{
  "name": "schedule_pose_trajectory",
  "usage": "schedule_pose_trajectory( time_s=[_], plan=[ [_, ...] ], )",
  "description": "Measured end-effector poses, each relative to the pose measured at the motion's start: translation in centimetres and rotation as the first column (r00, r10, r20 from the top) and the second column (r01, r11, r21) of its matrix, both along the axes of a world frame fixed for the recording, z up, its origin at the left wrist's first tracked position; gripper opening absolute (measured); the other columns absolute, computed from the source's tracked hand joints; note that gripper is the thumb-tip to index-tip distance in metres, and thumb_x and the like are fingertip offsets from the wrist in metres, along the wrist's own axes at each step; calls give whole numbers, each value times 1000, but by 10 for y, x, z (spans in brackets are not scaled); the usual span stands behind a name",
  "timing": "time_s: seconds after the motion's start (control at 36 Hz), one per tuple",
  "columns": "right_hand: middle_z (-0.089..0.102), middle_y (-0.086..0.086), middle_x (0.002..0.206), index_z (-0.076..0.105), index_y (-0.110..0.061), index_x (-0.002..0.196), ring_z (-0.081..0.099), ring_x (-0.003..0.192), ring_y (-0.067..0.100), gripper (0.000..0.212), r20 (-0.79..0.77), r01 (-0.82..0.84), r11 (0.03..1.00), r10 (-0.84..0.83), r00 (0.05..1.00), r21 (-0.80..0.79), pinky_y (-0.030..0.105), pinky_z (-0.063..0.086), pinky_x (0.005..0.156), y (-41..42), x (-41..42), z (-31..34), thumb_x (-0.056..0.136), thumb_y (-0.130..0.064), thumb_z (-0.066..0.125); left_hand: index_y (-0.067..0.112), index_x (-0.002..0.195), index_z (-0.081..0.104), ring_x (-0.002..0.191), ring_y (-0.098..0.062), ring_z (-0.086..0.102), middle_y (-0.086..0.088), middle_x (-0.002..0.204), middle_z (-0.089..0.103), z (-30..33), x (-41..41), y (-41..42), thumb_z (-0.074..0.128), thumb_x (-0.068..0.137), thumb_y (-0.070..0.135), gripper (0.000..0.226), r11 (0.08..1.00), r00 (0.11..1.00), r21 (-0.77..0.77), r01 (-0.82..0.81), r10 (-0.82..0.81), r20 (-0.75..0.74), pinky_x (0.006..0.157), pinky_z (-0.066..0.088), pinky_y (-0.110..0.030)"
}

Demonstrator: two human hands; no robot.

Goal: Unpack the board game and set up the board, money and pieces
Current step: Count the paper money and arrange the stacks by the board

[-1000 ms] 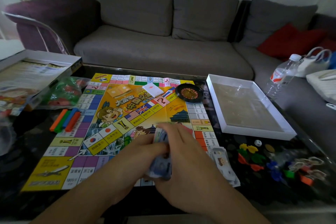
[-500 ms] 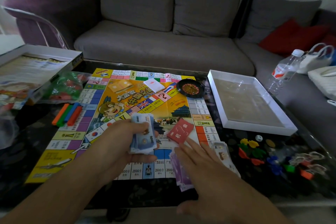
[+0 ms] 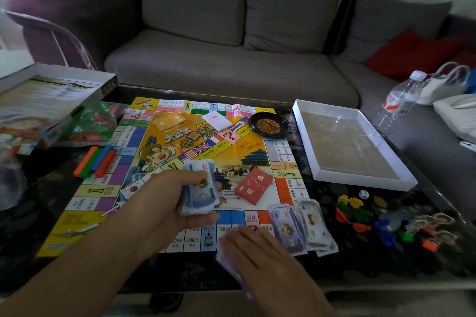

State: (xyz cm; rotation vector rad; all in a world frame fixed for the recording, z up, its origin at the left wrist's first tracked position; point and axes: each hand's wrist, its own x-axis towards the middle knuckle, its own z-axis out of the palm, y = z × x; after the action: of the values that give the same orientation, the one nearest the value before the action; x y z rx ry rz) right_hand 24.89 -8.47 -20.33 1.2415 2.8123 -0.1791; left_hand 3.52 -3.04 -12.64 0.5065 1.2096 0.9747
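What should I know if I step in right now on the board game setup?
Hands: left hand holds a stack of blue notes above the board. Right hand lies flat on purple notes at the board's near edge.
Placed: board unfolded; red card deck, white card deck and roulette wheel on it; two note piles at its near right corner.
Left: sort the blue notes; loose pieces and die lie right of the board; bagged houses unopened.

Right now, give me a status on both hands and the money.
Left hand gripping blue banknote stack above board. Right hand flat on purple notes at board's near edge. Red card deck close by, nothing blocking.
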Motion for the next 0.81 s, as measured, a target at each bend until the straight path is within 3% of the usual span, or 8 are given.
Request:
schedule_pose_trajectory(
  time_s=[0.14,0.28,0.33,0.42,0.53,0.61,0.69,0.81],
  plan=[
    [54,-18,151,45,-33,147,41,147,4,39,-18,-188,980,190,982,58,19,24,124,4,3,-2,113,-35,25,7,137,60,66,-26,76,-17,105,71,3,-5,-2,58,105,19,35,1000,998,20,7,-8,59,50,59,-33],
    [52,-24,148,50,-47,139,42,142,-6,38,-199,-80,996,73,977,-27,17,37,116,4,3,15,102,-38,46,13,139,59,69,-30,76,-17,107,70,8,-8,-3,55,106,21,35,999,989,51,-1,-6,146,56,62,-37],
    [48,-26,141,46,-48,131,50,130,-3,41,-272,67,998,-63,960,7,13,43,104,5,-2,29,99,-25,56,18,133,63,77,-35,77,-17,111,70,10,-9,-3,53,107,22,29,999,982,50,-10,0,191,62,65,-47],
    [31,-21,121,24,-46,107,48,100,2,51,-296,278,961,-261,919,15,12,39,68,16,-3,44,99,-11,61,21,129,65,96,-46,76,-22,110,76,11,-9,-5,50,108,22,25,999,962,43,3,-14,272,73,62,-62],
    [27,-17,110,21,-37,99,54,79,6,72,-362,413,909,-367,857,56,12,37,42,28,-7,66,82,-13,86,16,139,60,106,-41,71,-20,126,69,14,0,-6,52,106,18,34,998,968,49,36,-47,247,82,57,-56],
    [26,-14,118,24,-33,103,48,83,7,67,-346,425,903,-379,859,65,12,26,43,29,-11,65,82,-20,86,12,140,59,108,-41,71,-19,130,69,14,5,-7,52,105,16,36,998,970,39,51,-59,237,80,55,-49],
    [41,-5,118,40,-26,107,41,71,7,72,-330,411,901,-348,877,141,13,11,43,31,-17,62,59,-2,88,14,135,63,105,-37,75,-16,123,74,12,9,-11,50,104,19,34,996,966,51,73,-83,246,91,56,-53],
    [37,-7,120,40,-27,106,42,79,8,61,-445,354,933,-294,846,57,15,28,46,27,-27,51,69,4,76,3,132,65,123,-44,65,-23,127,71,12,23,-17,47,104,13,35,995,961,71,68,-85,265,104,48,-57]
  ],
)
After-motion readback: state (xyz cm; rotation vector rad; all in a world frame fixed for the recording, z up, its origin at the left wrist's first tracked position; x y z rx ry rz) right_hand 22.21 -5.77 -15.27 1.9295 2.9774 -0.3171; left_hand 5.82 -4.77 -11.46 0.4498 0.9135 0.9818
